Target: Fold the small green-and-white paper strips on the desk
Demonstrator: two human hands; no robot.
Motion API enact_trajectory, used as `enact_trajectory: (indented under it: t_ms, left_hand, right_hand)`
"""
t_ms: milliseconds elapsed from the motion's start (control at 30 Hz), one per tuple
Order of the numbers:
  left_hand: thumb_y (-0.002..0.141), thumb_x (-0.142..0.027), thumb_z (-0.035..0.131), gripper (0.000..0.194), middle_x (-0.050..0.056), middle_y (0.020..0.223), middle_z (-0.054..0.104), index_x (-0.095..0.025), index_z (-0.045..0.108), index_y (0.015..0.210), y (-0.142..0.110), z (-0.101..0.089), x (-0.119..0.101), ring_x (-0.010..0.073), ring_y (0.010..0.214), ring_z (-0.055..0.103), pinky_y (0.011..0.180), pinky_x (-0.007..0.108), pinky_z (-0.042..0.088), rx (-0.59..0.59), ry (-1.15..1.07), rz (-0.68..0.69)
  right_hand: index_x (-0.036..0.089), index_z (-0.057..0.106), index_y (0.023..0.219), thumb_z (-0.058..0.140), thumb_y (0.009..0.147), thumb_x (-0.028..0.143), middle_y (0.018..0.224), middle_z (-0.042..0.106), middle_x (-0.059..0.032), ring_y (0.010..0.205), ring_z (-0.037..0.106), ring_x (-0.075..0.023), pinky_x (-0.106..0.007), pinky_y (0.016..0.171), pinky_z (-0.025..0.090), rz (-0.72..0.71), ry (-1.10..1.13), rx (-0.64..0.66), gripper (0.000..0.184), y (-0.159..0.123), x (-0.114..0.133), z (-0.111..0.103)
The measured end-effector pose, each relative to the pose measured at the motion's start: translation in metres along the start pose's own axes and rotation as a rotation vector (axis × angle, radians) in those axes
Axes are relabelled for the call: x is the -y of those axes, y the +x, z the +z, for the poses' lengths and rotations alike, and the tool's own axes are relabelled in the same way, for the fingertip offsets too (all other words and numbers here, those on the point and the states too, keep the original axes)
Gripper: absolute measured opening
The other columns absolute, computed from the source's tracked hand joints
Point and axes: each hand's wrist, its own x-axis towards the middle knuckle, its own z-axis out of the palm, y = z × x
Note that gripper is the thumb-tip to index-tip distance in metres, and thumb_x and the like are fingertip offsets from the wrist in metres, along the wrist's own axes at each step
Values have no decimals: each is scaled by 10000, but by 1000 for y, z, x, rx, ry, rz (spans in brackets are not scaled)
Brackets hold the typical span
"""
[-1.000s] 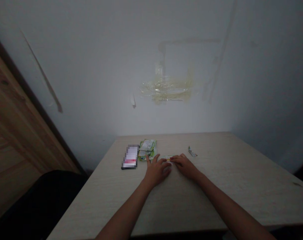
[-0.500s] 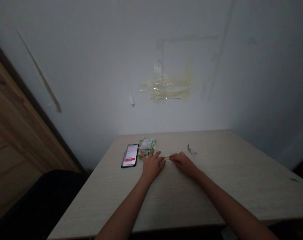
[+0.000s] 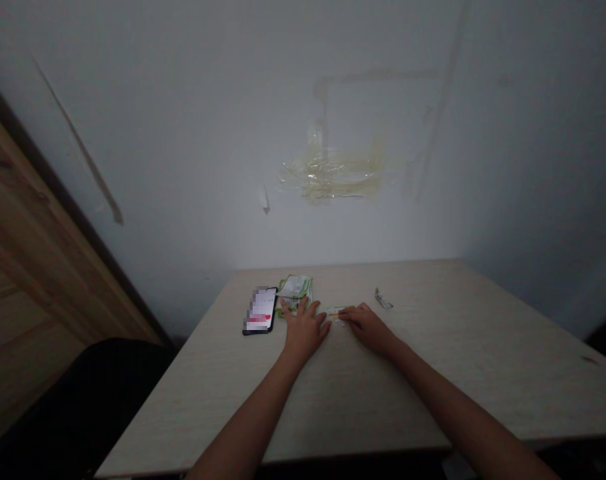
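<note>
My left hand lies on the table with its fingers spread. Its fingertips reach the lower edge of a pile of green and white printed wrappers, and its thumb side rests by a narrow folded wrapper. My right hand has its fingers pressed together on the right end of that folded wrapper, which lies flat with a yellow and red stripe showing. Part of the folded wrapper is hidden under the fingers.
A phone with a lit screen lies left of the pile. A small crumpled wrapper strip sits to the right, beyond my right hand. The pale wooden table meets a wall with peeling tape. A dark chair stands at the left.
My left hand has moved slightly left and opened wider, uncovering more of the folded wrapper. My right hand has stayed at its end. The view has tilted a little.
</note>
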Motion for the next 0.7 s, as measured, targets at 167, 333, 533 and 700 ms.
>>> enact_trajectory:
  t_ms: [167,333,533,700]
  left_hand:
    - [895,-431,552,224,24,1295,622,-349,722,1014,0,-1,0,350,1318,418,1079,779,-22,11,-13,-7]
    - [908,-418,538,218,10,1285,629,-361,726,1004,0,0,1,345,1309,426,1068,786,-50,9,-20,-3]
    - [904,-418,543,220,12,1273,636,-367,725,1017,0,4,2,354,1303,422,1056,797,-35,21,-21,-43]
    - [901,-422,547,229,13,1240,646,-371,708,1056,-2,6,4,336,1294,428,1068,784,-33,37,-47,-4]
  right_hand:
    - [217,671,1171,452,872,63,1225,671,-64,1074,574,-205,-404,967,420,-8,1,4,401,0,-2,1]
    - [209,652,1200,444,874,66,1215,672,-70,1065,567,-202,-393,963,423,10,-1,0,412,-1,0,0]
    - [214,656,1194,449,867,61,1212,675,-70,1071,567,-208,-396,953,436,14,9,3,416,-1,4,-2]
    - [214,665,1182,456,873,67,1220,677,-70,1093,579,-201,-401,971,428,-18,-11,3,401,0,1,0]
